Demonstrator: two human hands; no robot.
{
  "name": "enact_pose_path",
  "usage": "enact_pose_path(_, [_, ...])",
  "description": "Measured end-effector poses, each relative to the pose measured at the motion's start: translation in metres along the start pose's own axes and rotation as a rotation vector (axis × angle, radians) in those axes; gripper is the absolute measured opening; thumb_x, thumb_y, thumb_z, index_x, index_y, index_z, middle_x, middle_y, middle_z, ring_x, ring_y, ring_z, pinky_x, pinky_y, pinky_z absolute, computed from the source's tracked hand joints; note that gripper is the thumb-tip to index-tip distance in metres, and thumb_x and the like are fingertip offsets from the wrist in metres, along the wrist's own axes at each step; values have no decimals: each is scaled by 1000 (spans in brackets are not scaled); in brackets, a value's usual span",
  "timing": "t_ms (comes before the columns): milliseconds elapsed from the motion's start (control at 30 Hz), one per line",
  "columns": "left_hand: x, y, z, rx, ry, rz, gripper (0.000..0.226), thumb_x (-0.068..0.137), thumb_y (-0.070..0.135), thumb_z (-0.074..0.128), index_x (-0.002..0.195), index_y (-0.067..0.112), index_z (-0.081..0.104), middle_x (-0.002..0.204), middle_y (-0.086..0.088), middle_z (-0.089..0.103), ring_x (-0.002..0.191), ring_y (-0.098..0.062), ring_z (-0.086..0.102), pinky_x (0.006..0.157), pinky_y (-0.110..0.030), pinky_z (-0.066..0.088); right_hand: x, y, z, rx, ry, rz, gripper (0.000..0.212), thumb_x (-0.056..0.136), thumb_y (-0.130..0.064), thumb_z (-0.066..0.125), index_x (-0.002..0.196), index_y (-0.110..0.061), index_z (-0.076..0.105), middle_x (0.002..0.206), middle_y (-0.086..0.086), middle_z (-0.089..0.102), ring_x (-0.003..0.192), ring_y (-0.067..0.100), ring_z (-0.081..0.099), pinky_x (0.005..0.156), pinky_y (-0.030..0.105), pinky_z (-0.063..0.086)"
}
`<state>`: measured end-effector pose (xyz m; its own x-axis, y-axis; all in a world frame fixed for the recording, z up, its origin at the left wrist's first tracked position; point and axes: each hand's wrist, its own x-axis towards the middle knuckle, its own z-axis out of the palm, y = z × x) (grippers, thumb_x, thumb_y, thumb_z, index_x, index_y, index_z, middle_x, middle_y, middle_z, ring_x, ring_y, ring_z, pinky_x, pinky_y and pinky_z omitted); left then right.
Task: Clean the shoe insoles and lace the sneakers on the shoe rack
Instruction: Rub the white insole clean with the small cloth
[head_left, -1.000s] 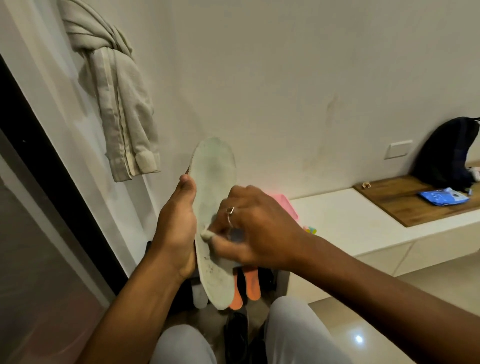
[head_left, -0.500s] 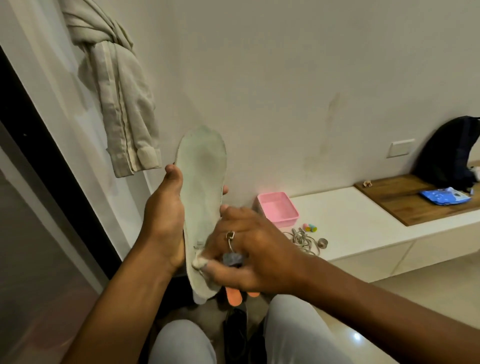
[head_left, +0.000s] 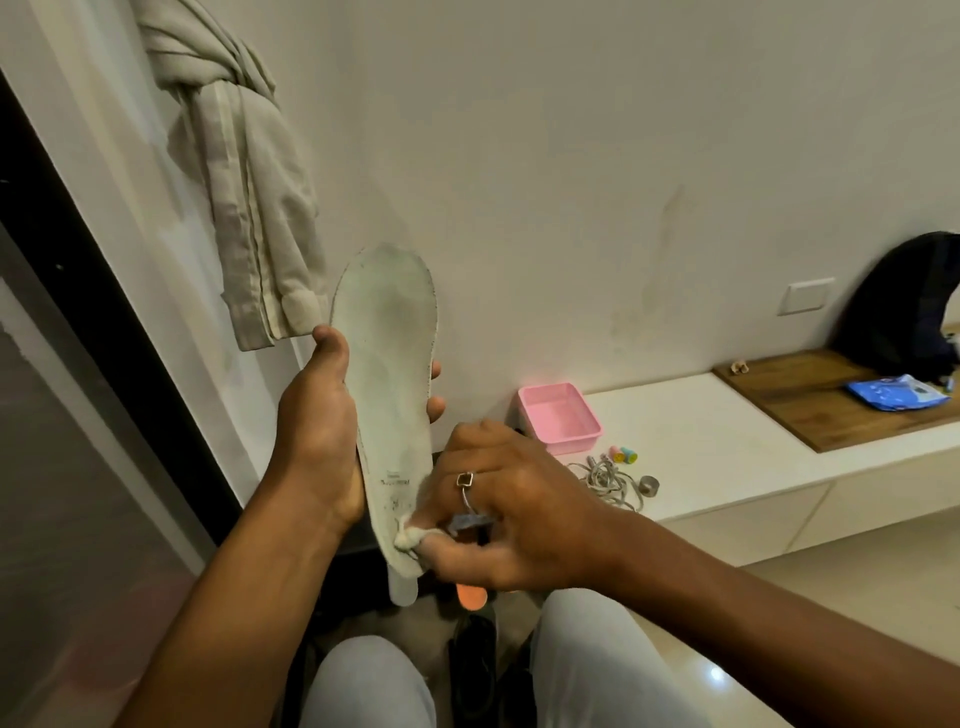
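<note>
My left hand (head_left: 317, 431) holds a pale, smudged shoe insole (head_left: 389, 374) upright in front of the wall, thumb on its left edge and fingertips showing past its right edge. My right hand (head_left: 498, 509) pinches a small white wipe (head_left: 410, 538) against the heel end of the insole. A ring sits on one right finger. An orange insole tip (head_left: 470, 596) and a dark shoe (head_left: 472, 660) show below my hands, between my knees.
A pink plastic tray (head_left: 561, 421), a heap of grey laces (head_left: 608, 480) and small coloured bits lie on the white ledge (head_left: 701, 436). A wooden board (head_left: 810, 400) with a blue packet and a dark bag is far right. A beige garment (head_left: 249, 208) hangs upper left.
My right hand with the wipe slid down the insole from its middle to the heel end. The left hand shifted the insole slightly left, uncovering the pink tray.
</note>
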<state>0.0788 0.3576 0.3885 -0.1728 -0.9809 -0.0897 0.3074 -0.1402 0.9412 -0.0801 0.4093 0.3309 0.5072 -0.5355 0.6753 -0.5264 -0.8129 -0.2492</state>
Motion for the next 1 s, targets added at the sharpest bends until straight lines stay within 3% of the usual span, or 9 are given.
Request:
enact_pose_path(133, [13, -7, -4, 20, 90, -26, 51, 105, 53, 37, 130, 15, 61, 102, -15, 77, 78, -29, 75, 79, -46, 58, 5, 13, -9, 143, 35, 117, 10, 81, -18, 84, 85, -10, 79, 81, -3, 72, 80, 17, 61, 73, 32, 47])
enact_pose_path(233, [30, -19, -13, 110, 177, -66, 24, 101, 13, 48, 120, 9, 60, 90, -19, 76, 78, -36, 73, 73, -55, 60, 13, 26, -5, 250, 124, 221, 9, 82, -14, 83, 83, -12, 74, 82, -3, 70, 82, 17, 62, 71, 34, 51])
enact_pose_path(300, [42, -29, -21, 225, 242, -69, 27, 92, 0, 52, 118, 5, 60, 89, -21, 72, 81, -38, 70, 69, -47, 59, 19, 39, 4, 298, 158, 302, 11, 84, -16, 82, 82, -17, 72, 81, -1, 69, 81, 17, 60, 71, 35, 50])
enact_pose_path(367, [54, -40, -33, 306, 288, -92, 29, 90, -2, 55, 118, 3, 59, 90, -21, 69, 79, -38, 68, 66, -40, 56, 24, 55, 16, 339, 172, 384, 10, 85, -18, 81, 81, -18, 71, 83, 0, 71, 80, 17, 59, 72, 32, 49])
enact_pose_path(500, [79, -70, -68, 363, 282, -282, 20, 94, 9, 58, 113, 2, 56, 90, -29, 73, 78, -42, 73, 72, -52, 62, 31, 87, 47, 457, 211, 599, 12, 89, -19, 76, 89, -7, 75, 87, 1, 74, 71, 2, 60, 68, 16, 46])
enact_pose_path(633, [105, -109, -118, 564, 307, -451, 30, 93, 20, 65, 116, 1, 59, 100, -24, 69, 91, -42, 67, 78, -48, 57, 30, 119, 90, 684, 324, 757, 6, 91, -10, 72, 90, -6, 77, 85, 6, 76, 79, 17, 71, 78, 31, 60])
enact_pose_path(800, [126, -159, -183, 698, 271, -628, 21, 88, 8, 60, 107, -1, 58, 92, -19, 63, 79, -33, 60, 79, -45, 51, 17, 146, 149, 847, 431, 947, 9, 92, -8, 70, 96, -3, 76, 77, 8, 73, 67, 6, 65, 64, 15, 48])
enact_pose_path(900, [144, -198, -221, 734, 301, -718, 39, 84, 7, 61, 120, -8, 59, 111, -28, 63, 93, -41, 61, 94, -55, 51, 7, 167, 179, 880, 446, 1046, 9, 93, -12, 70, 98, -7, 76, 80, 15, 74, 68, 10, 65, 60, 19, 48])
enact_pose_path(1000, [166, -250, -264, 694, 294, -810, 54, 72, 16, 67, 123, -4, 61, 123, -31, 64, 109, -49, 64, 93, -60, 53, -3, 194, 205, 892, 487, 1114, 11, 93, -9, 68, 100, -3, 75, 82, 12, 74, 69, 8, 66, 61, 15, 48])
